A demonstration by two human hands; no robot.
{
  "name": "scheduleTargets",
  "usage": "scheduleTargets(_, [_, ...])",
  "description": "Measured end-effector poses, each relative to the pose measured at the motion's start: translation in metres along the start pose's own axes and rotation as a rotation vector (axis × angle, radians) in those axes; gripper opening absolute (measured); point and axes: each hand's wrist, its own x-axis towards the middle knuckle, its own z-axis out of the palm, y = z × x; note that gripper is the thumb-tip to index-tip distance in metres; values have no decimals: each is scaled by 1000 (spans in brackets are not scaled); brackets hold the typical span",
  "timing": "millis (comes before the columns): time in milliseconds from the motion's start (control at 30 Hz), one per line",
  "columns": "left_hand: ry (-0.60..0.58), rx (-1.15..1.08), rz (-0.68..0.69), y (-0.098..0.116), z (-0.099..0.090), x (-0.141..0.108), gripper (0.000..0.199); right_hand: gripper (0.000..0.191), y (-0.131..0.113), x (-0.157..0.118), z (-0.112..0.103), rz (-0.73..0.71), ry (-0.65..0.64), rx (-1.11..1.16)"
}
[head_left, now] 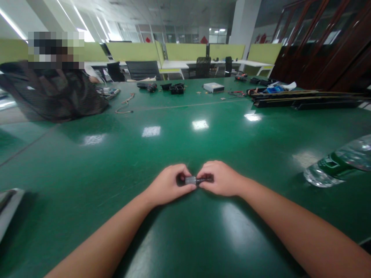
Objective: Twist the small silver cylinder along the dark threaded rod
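Note:
A small dark cylindrical thing with a light grey band (190, 180) lies sideways between my hands, low over or on the green table (174, 143). It narrows toward the right; its exact kind is too small to make out. My left hand (171, 184) grips the thicker left end, thumb below and fingers curled above. On the thin right end my right hand (219, 178) is closed, its thumb and forefinger near the joint of the wide and narrow parts. My fingers partly hide both ends.
At right a clear water bottle with a green label (339, 164) lies tilted. A dark bag (58, 92) stands at back left, a person behind it. Along the far side are a white box (213, 87), black parts (176, 88), a cord (125, 104) and long dark strips (307, 99).

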Motion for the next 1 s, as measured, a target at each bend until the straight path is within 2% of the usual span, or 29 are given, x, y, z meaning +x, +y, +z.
scheduleTargets(1000, [7,-13,-6,1,0,0,25,12,1,-1,-5,-3,-13,-23])
